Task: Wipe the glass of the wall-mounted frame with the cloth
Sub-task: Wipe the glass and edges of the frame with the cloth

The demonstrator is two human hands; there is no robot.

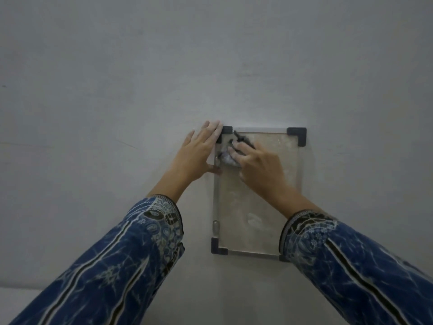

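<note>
A plain grey wall [93,90] filled the view, and the frame [297,133] hung on it right of centre. At the frame's upper left corner the left hand [199,151] lay flat, its fingers [210,130] straight and released, steadying the edge and gripping nothing. Just right of it, on the upper left part of the glass [246,207], sat the bunched cloth [228,158]. The right hand [260,165] pressed it there, fingers [236,152] curled over the wad and grasping it. The wiping looked barely begun: a pale smear [251,219] showed low on the glass. To do it well, the left hand should probably keep the frame braced while the cloth works across in overlapping strokes, with even pressure, down towards that smear.
</note>
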